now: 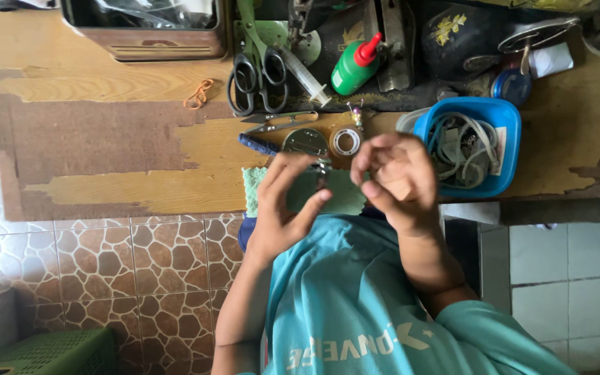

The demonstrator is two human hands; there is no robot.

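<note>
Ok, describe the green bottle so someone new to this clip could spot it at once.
Start at the worn wooden table and go to its far edge, where the black sewing machine sits. The bottle lies tilted against the machine's base, right of the black scissors and the syringe. It alone is green with a red nozzle.

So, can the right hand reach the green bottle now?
Probably yes. The green bottle lies uncovered on the table just beyond the right hand, nothing between them; its fingers are pinched, though, and the left hand grips a small metal part.
</note>
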